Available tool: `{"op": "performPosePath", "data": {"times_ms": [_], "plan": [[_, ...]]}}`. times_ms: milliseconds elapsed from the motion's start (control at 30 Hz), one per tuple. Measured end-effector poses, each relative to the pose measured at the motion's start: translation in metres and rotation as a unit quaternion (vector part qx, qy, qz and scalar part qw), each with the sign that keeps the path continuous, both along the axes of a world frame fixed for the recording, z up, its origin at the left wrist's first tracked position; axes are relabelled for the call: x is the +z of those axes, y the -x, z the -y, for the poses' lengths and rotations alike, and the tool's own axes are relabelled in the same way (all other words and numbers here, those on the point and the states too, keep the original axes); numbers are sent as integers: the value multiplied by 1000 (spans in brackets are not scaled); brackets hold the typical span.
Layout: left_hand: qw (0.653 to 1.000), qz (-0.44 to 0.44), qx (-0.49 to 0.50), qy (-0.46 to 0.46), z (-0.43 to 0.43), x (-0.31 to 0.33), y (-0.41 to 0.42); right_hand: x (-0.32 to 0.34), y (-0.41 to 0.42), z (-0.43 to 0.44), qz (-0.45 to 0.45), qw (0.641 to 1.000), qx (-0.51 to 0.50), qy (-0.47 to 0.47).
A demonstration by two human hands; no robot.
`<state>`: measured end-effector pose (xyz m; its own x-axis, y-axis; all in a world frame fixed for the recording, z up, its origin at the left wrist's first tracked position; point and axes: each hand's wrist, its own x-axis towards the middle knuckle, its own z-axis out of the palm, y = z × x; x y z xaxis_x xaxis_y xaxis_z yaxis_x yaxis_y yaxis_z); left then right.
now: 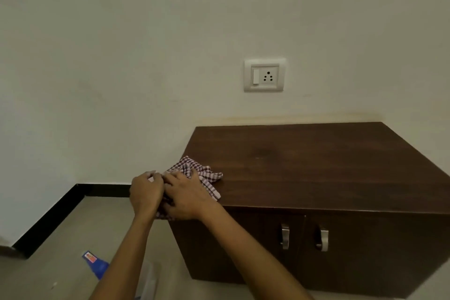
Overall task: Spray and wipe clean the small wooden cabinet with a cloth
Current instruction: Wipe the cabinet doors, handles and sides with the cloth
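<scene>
A small dark wooden cabinet [316, 168] stands against the wall, with two doors and metal handles on its front. A checked red-and-white cloth [194, 172] lies bunched on the top's near left corner and hangs over the edge. My right hand [186, 196] lies flat on the cloth, fingers spread. My left hand [146, 191] grips the cloth's left edge just off the cabinet's corner. A blue spray bottle [96, 264] lies on the floor at the lower left, partly hidden behind my left forearm.
A white wall socket with a switch [264, 75] sits above the cabinet. Black skirting [48, 217] runs along the wall at the left, meeting the grey floor [73, 226].
</scene>
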<state>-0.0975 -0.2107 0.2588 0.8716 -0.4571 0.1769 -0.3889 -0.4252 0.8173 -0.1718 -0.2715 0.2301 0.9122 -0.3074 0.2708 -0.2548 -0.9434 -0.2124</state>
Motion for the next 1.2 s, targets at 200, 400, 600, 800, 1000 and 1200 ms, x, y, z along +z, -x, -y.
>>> {"op": "performPosePath", "data": {"times_ms": [200, 400, 600, 800, 1000, 1200], "plan": [[979, 73, -189, -12, 22, 0, 32, 4, 45, 41, -35, 998, -41, -30], [967, 111, -226, -33, 51, -9, 51, 7, 50, 91, -37, 982, -184, -33], [981, 108, -149, -58, 57, -16, 23, 11, -18, 96, -58, 992, -107, -42], [934, 153, -273, -175, 122, -2, 25, 10, 6, 158, -58, 985, -157, -33], [884, 185, -390, -178, 193, -8, 102, 5, 114, 238, -45, 961, -270, -43], [863, 185, -436, -173, 212, -18, 168, 4, 259, 288, -53, 900, -430, -46]]}}
